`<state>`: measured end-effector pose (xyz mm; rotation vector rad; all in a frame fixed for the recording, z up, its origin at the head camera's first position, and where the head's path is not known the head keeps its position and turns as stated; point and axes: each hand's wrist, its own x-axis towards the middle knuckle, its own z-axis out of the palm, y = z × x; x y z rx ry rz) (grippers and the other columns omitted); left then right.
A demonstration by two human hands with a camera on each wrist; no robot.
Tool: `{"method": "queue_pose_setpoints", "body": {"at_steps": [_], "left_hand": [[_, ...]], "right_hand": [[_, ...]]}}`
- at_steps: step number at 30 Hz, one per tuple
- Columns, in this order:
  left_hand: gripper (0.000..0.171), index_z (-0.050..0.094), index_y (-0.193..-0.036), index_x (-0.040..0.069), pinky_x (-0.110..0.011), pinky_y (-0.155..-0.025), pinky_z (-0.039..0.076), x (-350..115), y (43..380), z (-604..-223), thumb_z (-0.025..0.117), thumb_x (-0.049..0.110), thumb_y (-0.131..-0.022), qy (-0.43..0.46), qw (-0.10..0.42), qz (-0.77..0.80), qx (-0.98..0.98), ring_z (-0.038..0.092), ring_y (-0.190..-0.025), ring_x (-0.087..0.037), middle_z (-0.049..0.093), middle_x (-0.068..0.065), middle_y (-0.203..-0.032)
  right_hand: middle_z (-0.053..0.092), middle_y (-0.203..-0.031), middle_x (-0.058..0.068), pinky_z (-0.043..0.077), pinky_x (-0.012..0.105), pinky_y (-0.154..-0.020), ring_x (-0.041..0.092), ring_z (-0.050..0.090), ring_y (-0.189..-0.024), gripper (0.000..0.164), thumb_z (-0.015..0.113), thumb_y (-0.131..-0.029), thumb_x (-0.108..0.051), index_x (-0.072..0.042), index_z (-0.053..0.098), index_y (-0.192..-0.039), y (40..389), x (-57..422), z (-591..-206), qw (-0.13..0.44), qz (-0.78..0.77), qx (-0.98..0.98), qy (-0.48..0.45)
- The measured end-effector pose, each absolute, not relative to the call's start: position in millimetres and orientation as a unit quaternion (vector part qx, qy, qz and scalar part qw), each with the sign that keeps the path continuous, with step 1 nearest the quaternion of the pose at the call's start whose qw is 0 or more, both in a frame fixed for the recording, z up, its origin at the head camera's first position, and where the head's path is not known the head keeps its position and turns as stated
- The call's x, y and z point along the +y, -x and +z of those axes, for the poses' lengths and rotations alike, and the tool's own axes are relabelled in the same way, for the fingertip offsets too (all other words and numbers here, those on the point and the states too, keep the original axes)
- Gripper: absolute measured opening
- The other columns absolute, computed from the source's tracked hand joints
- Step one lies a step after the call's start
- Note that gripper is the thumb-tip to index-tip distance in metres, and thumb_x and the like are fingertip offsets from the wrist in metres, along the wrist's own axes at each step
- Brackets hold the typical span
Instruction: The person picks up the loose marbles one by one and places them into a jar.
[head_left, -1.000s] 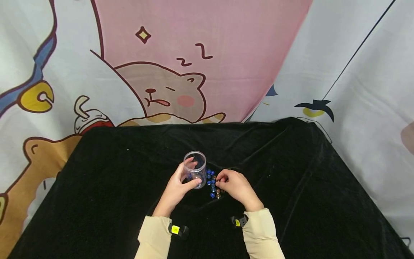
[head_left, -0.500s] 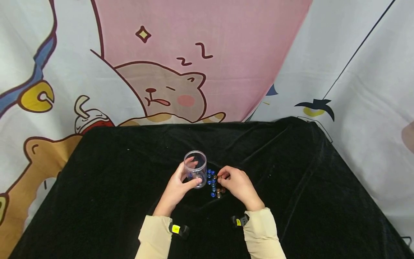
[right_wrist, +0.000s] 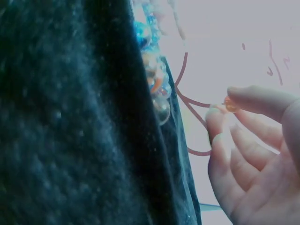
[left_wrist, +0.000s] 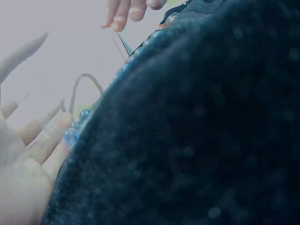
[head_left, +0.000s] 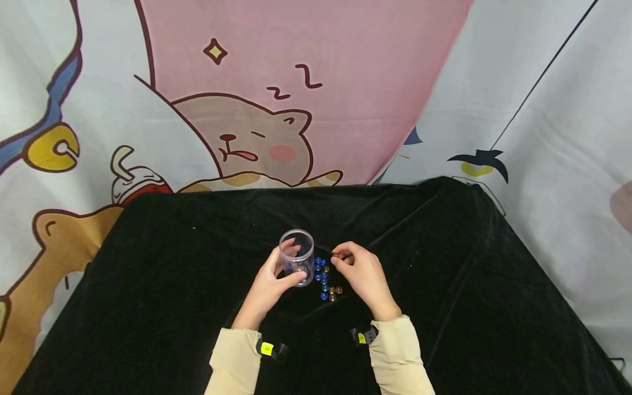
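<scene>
My left hand point(head_left: 264, 288) grips a clear, open-topped plastic jar point(head_left: 309, 259), thumb on its near side and fingers round the back. A few blue marbles point(left_wrist: 71, 136) show low by the left fingers in the left wrist view, where the jar itself is washed out. Thumb and fingertips of my right hand point(head_left: 364, 274) pinch one amber marble point(right_wrist: 229, 104), raised above the cloth. Between the hands, right of the jar, several blue marbles point(head_left: 323, 288) lie in an uneven line. Some amber marbles point(head_left: 338, 289) lie at that group's near right.
Black velvety cloth point(head_left: 197, 285) covers the table, with creases towards the right. Behind it hangs a cartoon-printed curtain point(head_left: 370, 82). Both forearms wear cream sleeves point(head_left: 401, 351) with small dark wrist cameras point(head_left: 272, 349).
My right hand has picked an amber marble out of the group and moved it away from me, up past the group's far end. The left hand holds the jar in place.
</scene>
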<state>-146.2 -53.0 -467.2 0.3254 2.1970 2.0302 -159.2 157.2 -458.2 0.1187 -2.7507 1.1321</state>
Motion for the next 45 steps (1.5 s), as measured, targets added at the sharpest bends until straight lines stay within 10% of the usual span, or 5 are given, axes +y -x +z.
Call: {"method": "queue_pose_setpoints", "body": {"at_steps": [45], "left_hand": [[0.063, 0.035, -0.135, 0.016, -0.048, -0.1, 0.025, -53, 146, -466, 0.066, 0.012, -0.08, -0.128, 0.068, 0.671, 0.727, 0.037, -0.123, -0.026, 0.044, -0.009, -0.133]], "right_hand": [[0.056, -0.104, -0.013, 0.05, 0.029, -0.07, 0.004, 0.055, -0.091, 0.021, 0.058, -0.084, -0.037, -0.021, 0.064, -0.097, 145, 122, -433, 0.176, 0.522, -0.826, -0.117]]}}
